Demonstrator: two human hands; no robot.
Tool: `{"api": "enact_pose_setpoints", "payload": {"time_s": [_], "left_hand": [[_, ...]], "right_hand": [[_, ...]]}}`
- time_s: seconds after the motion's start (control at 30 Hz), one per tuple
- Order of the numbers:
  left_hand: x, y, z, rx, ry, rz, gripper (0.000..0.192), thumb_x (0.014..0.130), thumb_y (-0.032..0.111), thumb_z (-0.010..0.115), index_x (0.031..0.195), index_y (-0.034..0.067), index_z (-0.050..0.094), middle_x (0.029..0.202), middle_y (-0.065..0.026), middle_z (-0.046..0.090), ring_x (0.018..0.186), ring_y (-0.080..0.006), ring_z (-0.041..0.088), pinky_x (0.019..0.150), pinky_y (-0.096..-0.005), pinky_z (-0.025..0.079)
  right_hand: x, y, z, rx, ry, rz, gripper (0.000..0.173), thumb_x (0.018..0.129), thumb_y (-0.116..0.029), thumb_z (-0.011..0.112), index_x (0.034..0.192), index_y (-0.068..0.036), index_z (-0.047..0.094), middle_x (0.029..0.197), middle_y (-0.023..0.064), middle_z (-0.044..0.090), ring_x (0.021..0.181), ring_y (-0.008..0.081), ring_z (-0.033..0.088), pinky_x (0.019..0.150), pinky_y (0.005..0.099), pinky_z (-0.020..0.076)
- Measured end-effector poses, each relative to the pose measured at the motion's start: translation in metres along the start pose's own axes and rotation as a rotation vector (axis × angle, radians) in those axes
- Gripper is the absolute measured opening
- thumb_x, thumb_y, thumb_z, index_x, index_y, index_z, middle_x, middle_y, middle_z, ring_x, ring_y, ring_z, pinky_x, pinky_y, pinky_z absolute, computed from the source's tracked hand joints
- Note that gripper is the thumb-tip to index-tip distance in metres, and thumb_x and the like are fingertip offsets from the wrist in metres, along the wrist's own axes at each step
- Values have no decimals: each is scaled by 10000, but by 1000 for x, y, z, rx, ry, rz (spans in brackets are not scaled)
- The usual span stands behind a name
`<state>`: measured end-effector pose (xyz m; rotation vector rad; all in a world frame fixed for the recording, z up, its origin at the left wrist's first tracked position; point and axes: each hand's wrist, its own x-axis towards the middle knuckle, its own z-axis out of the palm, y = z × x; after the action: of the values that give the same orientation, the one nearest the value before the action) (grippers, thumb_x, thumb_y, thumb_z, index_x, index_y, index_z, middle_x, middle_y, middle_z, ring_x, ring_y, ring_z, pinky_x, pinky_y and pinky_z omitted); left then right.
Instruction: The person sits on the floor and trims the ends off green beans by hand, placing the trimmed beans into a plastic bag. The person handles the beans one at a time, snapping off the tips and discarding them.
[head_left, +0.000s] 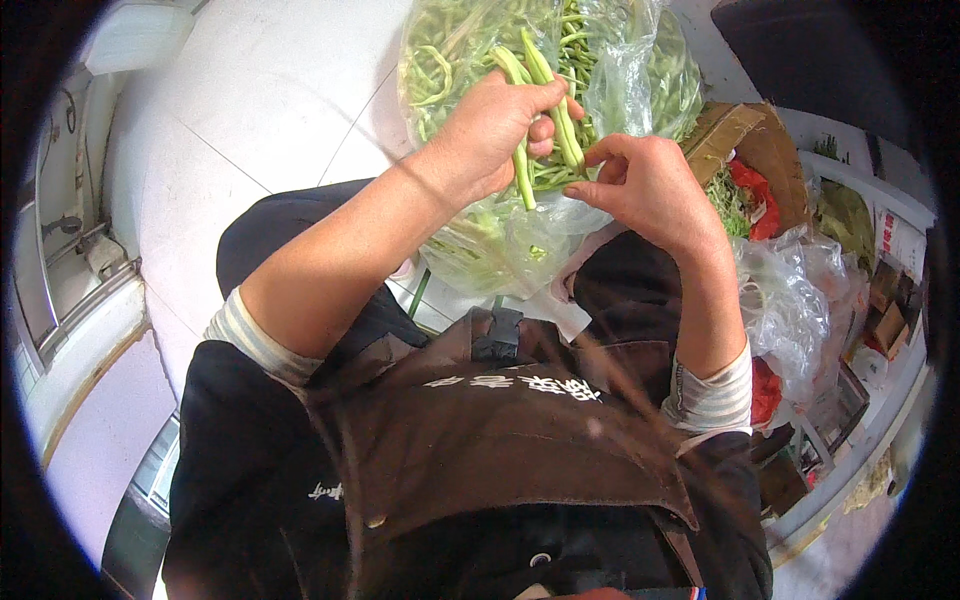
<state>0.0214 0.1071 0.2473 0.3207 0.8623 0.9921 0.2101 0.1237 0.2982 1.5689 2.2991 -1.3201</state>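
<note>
Several long green beans are held in my left hand, its fingers closed around them over a large clear plastic bag. Many more green beans fill that bag. At the lower tip of one held bean is my right hand, thumb and index finger a little apart on either side of the tip. Whether the right fingertips touch the bean is hard to tell.
Right of the bag stands a cardboard box with green trimmings and red plastic inside. Crumpled clear plastic bags lie below it, beside a shelf with small boxes. Pale floor tiles extend to the left.
</note>
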Motion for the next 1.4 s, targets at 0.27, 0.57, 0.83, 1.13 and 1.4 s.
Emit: {"api": "enact_pose_setpoints", "payload": {"time_s": [0.27,0.57,0.83,1.13,1.4], "left_hand": [[5,4,-7,-82,59,55,144,974,64,527,1083,-29,534,958,-164,621,621,-81,440,527,-220,374],[6,9,-6,-3,108,77,135,970,72,528,1067,-20,549,944,-153,632,613,-82,445,533,-229,384],[-5,-5,14,1175,82,333,284,922,175,592,1152,11,564,1000,-172,679,927,-309,662,874,-392,499],[-15,-17,16,1471,102,449,256,833,46,579,1076,15,503,1018,-217,591,955,-454,589,820,-505,475],[-17,-16,15,1667,59,506,196,805,45,567,987,-18,531,987,-206,593,914,-400,624,776,-494,508]], "right_hand": [[1,4,1,61,62,-23,159,786,-108,719,830,42,686,646,97,628,596,133,574,581,309,475],[-2,37,-25,58,117,79,178,829,-140,629,852,30,680,667,105,627,591,163,570,604,316,472],[0,29,-27,201,487,-67,223,917,-84,642,1131,-43,692,812,4,656,693,73,603,620,225,478],[-6,1,-11,581,369,-111,147,897,-78,699,1006,21,699,753,18,664,638,61,599,568,218,494],[-7,-4,-8,705,140,62,118,919,-87,671,949,26,685,771,37,658,649,93,630,552,244,524]]}}
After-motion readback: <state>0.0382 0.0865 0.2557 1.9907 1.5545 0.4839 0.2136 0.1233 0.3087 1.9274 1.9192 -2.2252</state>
